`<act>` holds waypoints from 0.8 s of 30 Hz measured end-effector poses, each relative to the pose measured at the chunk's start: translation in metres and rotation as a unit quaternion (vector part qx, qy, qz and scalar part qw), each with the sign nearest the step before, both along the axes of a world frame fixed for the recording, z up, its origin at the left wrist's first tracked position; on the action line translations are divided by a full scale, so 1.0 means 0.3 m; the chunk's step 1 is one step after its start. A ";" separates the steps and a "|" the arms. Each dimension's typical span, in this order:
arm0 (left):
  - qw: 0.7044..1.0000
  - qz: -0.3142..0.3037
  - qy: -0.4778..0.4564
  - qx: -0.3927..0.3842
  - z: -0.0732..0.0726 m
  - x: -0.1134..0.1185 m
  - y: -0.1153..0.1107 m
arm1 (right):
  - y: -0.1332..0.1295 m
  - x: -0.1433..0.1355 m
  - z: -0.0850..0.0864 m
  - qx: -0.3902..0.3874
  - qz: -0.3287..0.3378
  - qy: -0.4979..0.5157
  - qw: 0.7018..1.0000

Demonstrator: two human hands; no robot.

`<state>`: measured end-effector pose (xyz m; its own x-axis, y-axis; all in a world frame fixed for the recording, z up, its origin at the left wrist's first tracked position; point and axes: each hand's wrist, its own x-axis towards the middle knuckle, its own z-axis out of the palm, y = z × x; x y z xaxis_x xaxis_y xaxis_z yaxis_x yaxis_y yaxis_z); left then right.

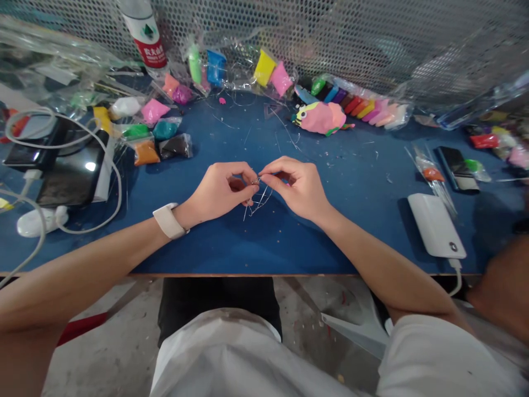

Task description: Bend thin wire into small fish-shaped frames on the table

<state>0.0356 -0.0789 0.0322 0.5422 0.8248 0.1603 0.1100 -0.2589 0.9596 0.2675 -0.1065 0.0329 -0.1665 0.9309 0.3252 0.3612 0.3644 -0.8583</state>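
Near the middle of the blue table, my left hand (pixel 227 190) pinches a small frame of bent silvery wire (pixel 261 205) between thumb and fingers. My right hand (pixel 298 187) meets it from the other side, its thumb and forefinger closed on the upper part of the same wire. The two sets of fingertips almost touch. Thin loops and loose ends of the wire hang below them; the gripped part is hidden by my fingers. Beyond my right hand lies a pink clay animal figure (pixel 321 117) with a white eye and green bits.
Bagged coloured clay (pixel 146 152) lies at left and along the mesh screen (pixel 330 44). A water bottle (pixel 145 38) stands at back left. Phones (pixel 74 165) and a white cable (pixel 119 187) are left; a white power bank (pixel 436 225) is right, near another person's arm (pixel 502 286).
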 end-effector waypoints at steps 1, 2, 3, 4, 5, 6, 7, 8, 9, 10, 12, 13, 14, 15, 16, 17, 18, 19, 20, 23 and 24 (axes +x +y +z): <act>1.000 -0.002 -0.001 -0.002 0.001 -0.001 0.000 | 0.000 -0.002 0.001 -0.013 0.004 0.006 1.000; 1.000 -0.004 -0.002 -0.003 0.003 -0.003 0.001 | 0.001 -0.003 0.000 -0.023 0.008 0.016 1.000; 1.000 -0.007 -0.002 -0.005 0.003 -0.004 0.002 | 0.001 -0.004 -0.001 -0.031 0.012 0.027 0.999; 1.000 -0.010 -0.001 -0.008 0.004 -0.006 0.004 | 0.002 -0.004 -0.002 -0.039 0.014 0.040 0.998; 1.000 -0.012 0.001 -0.010 0.004 -0.007 0.005 | 0.004 -0.003 -0.005 -0.049 0.017 0.051 0.997; 1.000 -0.014 0.003 -0.012 0.004 -0.007 0.006 | 0.006 -0.002 -0.007 -0.061 0.020 0.062 0.996; 1.000 -0.015 0.005 -0.014 0.003 -0.008 0.007 | 0.008 -0.001 -0.010 -0.076 0.023 0.071 0.994; 1.000 -0.017 0.004 -0.015 0.002 -0.008 0.008 | 0.010 0.000 -0.012 -0.091 0.026 0.080 0.992; 1.000 -0.019 0.003 -0.016 0.001 -0.007 0.008 | 0.012 0.001 -0.014 -0.106 0.029 0.090 0.990; 1.000 -0.020 0.002 -0.017 0.001 -0.007 0.008 | 0.014 0.002 -0.016 -0.118 0.030 0.101 0.987; 1.000 -0.021 0.002 -0.017 0.001 -0.005 0.007 | 0.017 0.003 -0.017 -0.133 0.031 0.121 0.983; 1.000 -0.021 0.002 -0.017 0.002 -0.004 0.007 | 0.018 0.003 -0.018 -0.137 0.033 0.128 0.982; 1.000 -0.021 0.002 -0.016 0.003 -0.004 0.006 | 0.018 0.003 -0.018 -0.139 0.035 0.134 0.981; 1.000 -0.022 0.002 -0.015 0.004 -0.003 0.006 | 0.019 0.003 -0.018 -0.139 0.037 0.137 0.980; 1.000 -0.023 0.003 -0.014 0.006 -0.003 0.005 | 0.020 0.003 -0.018 -0.140 0.038 0.140 0.979; 1.000 -0.024 0.004 -0.013 0.008 -0.003 0.005 | 0.020 0.003 -0.018 -0.140 0.038 0.142 0.979; 1.000 -0.024 0.006 -0.012 0.009 -0.003 0.004 | 0.021 0.003 -0.018 -0.142 0.037 0.144 0.979; 1.000 -0.024 0.008 -0.011 0.010 -0.003 0.004 | 0.022 0.003 -0.019 -0.144 0.036 0.146 0.978; 1.000 -0.024 0.009 -0.010 0.011 -0.003 0.004 | 0.023 0.003 -0.020 -0.148 0.036 0.148 0.977; 1.000 -0.024 0.007 -0.012 0.011 -0.003 0.003 | 0.026 0.005 -0.026 -0.166 0.053 0.161 0.971; 1.000 -0.025 0.005 -0.015 0.010 -0.002 0.003 | 0.027 0.005 -0.028 -0.171 0.060 0.166 0.969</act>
